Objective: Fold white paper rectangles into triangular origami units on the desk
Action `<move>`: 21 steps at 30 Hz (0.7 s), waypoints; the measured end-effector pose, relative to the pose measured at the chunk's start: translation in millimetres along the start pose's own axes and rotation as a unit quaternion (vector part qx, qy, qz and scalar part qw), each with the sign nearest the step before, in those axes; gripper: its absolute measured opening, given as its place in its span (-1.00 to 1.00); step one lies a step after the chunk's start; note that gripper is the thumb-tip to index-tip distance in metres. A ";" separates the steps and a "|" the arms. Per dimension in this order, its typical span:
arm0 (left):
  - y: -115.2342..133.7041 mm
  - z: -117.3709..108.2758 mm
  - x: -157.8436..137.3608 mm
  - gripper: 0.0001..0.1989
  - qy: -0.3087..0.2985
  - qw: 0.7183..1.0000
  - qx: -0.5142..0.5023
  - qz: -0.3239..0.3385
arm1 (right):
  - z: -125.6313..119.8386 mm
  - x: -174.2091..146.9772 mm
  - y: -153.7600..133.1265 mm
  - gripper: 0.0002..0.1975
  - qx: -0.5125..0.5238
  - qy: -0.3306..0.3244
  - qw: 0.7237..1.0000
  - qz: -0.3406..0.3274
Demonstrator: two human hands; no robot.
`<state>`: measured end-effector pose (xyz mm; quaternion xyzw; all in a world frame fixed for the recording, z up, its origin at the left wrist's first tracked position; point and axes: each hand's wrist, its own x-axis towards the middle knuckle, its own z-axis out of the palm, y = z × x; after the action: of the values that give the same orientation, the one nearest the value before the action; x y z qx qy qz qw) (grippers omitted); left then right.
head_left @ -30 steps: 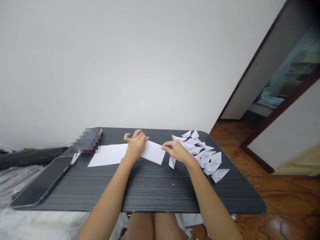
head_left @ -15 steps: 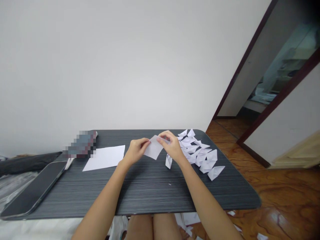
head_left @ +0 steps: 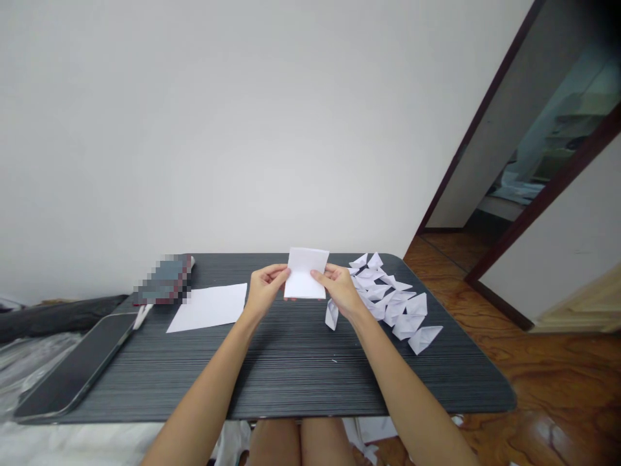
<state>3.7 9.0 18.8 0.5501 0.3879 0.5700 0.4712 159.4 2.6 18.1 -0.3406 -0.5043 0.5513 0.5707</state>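
Note:
A small white piece of paper (head_left: 305,275), nearly square, is held up between my two hands above the table. My left hand (head_left: 266,288) pinches its left edge between thumb and fingers. On the other side my right hand (head_left: 337,285) grips the right edge, thumb flat on the near face and fingers behind. Just below my right hand lies one folded paper piece (head_left: 332,314). Farther right spreads a cluster of folded white paper shapes (head_left: 392,303), some partly overlapping.
A larger white sheet (head_left: 208,307) lies left on the dark table (head_left: 286,369). Behind it rests a pixelated object (head_left: 167,278). A phone-like dark slab (head_left: 77,369) sits along the left edge. Paper scraps (head_left: 371,427) are on the floor below.
The small paper has turned from a diamond-like tilt to upright and come up a little, its face now toward me. My right hand has shifted lower along its edge.

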 end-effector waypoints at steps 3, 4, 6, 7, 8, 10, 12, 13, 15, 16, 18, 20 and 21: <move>-0.7 0.2 1.3 -0.78 -0.002 0.999 -0.053 -0.007 | -4.9 1.8 -0.1 -0.76 -0.013 -0.012 0.999 -0.034; -0.3 0.6 1.2 -0.79 -0.011 0.998 -0.067 -0.012 | -6.5 2.3 0.1 -0.79 -0.025 -0.017 0.999 -0.038; 1.5 1.0 0.3 -0.82 -0.038 0.995 -0.093 -0.022 | -9.3 2.6 0.2 -0.83 -0.048 -0.025 0.998 -0.045; 2.7 0.9 -0.3 -0.83 -0.047 0.993 -0.105 -0.024 | -10.3 2.5 0.0 -0.84 -0.058 -0.026 0.997 -0.049; 3.9 0.7 -0.8 -0.83 -0.052 0.991 -0.117 -0.024 | -11.1 2.3 -0.4 -0.83 -0.067 -0.024 0.996 -0.055; 5.7 0.1 -1.6 -0.78 -0.065 0.988 -0.135 -0.028 | -12.0 1.9 -2.0 -0.81 -0.090 -0.019 0.993 -0.068; 6.4 -0.2 -1.6 -0.69 -0.080 0.986 -0.140 -0.038 | -12.2 1.6 -3.9 -0.79 -0.112 -0.013 0.990 -0.084; 6.2 0.0 -1.5 -0.66 -0.090 0.986 -0.136 -0.045 | -12.2 1.5 -4.7 -0.79 -0.122 -0.013 0.988 -0.093; 4.8 0.7 -0.9 -0.65 -0.110 0.985 -0.120 -0.057 | -12.3 1.6 -5.5 -0.77 -0.139 -0.018 0.984 -0.108; 3.9 1.0 -0.6 -0.66 -0.118 0.985 -0.111 -0.062 | -12.3 1.6 -5.4 -0.76 -0.146 -0.022 0.982 -0.114; 2.1 1.5 0.2 -0.68 -0.122 0.985 -0.098 -0.069 | -12.7 1.8 -4.7 -0.76 -0.160 -0.028 0.979 -0.127; 0.7 1.2 0.9 -0.68 -0.110 0.987 -0.093 -0.075 | -13.3 1.9 -3.8 -0.75 -0.176 -0.033 0.974 -0.139; 0.2 0.9 1.2 -0.67 -0.100 0.988 -0.089 -0.078 | -13.7 1.9 -3.5 -0.74 -0.185 -0.035 0.971 -0.145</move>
<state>4.6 10.0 19.4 0.5277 0.3284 0.5061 0.5980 173.2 6.2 18.2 -0.3438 -0.6617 0.3712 0.5534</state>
